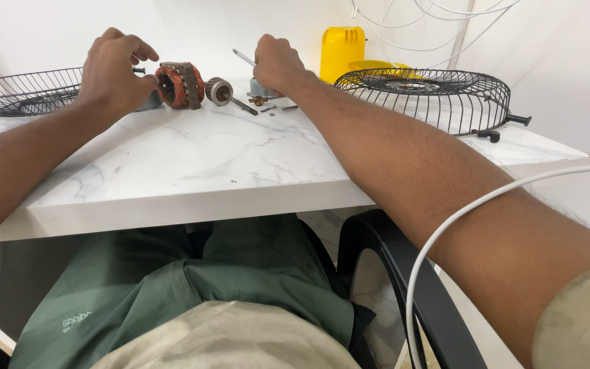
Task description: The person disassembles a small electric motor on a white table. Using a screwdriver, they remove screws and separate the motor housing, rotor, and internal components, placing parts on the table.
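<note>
A copper-wound motor stator (180,85) lies on the white marble table (192,164), with a rotor and its shaft (223,92) beside it on the right. My left hand (114,68) rests against the stator's left side, fingers curled over a grey housing piece (150,102) mostly hidden under the palm. Farther right, my right hand (276,61) is closed around a thin metal tool (242,57) whose tip sticks out to the left, above a grey part (259,89). Small screws and a brass fitting (262,101) lie just below that hand.
A black wire fan guard (431,96) sits at the right of the table, another guard (22,92) at the left. A yellow plastic part (341,51) stands behind. A white cable (459,219) crosses my right arm. A black chair arm (404,273) is below.
</note>
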